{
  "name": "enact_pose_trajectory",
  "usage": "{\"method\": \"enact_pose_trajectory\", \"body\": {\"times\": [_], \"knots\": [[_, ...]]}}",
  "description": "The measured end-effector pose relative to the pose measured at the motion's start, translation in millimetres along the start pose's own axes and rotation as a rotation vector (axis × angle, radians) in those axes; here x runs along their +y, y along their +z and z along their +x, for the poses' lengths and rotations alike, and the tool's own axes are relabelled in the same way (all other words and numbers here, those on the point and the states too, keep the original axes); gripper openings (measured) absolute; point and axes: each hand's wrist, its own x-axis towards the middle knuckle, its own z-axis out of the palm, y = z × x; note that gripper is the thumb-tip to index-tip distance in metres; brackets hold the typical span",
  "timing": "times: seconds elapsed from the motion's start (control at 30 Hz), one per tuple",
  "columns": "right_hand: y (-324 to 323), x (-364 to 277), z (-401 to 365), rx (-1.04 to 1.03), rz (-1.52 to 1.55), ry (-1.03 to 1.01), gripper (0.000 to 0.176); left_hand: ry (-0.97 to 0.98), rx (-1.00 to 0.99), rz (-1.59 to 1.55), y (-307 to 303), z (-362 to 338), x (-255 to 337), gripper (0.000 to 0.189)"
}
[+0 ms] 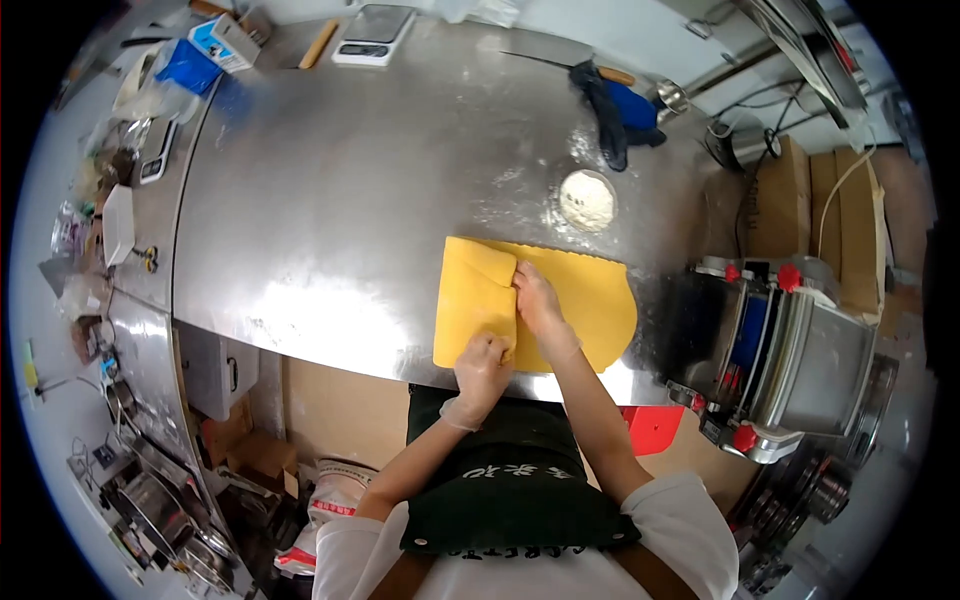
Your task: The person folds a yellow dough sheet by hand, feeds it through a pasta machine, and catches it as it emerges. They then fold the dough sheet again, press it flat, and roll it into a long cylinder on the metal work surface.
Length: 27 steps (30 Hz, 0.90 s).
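Observation:
A yellow sheet of dough [590,300] lies on the steel table [340,200] near its front edge. Its left part is folded over into a flap [475,295]. My left hand [482,368], in a thin glove, presses on the lower edge of the folded flap with curled fingers. My right hand [535,300] lies flat on the dough at the flap's right edge. Neither hand lifts the dough off the table.
A small mound of flour [587,199] sits behind the dough. A pasta roller machine [780,350] stands at the right. A kitchen scale [372,36], a knife [555,52] and a dark blue cloth [615,105] lie at the back; clutter lines the left counter.

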Motion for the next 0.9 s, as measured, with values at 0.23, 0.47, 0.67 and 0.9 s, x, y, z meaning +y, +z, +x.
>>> {"method": "enact_pose_trajectory", "body": {"times": [0.23, 0.47, 0.67, 0.9], "knots": [[-41.8, 5.9, -17.7, 0.332, -0.680, -0.519, 0.038, 0.098, -0.148, -0.033, 59.3, -14.7, 9.9, 0.028], [-38.3, -10.8, -45.8, 0.445, -0.895, -0.597, 0.049, 0.126, -0.363, 0.015, 75.9, -17.2, 6.7, 0.032], [-42.5, 18.3, -89.6, 0.189, -1.784, -1.014, 0.073, 0.318, -0.214, 0.361, 17.4, 78.0, -50.1, 0.083], [-25.8, 45.4, -87.6, 0.080, -1.912, -0.789, 0.079, 0.248, -0.475, 0.296, 21.5, 100.9, -74.5, 0.087]]}}
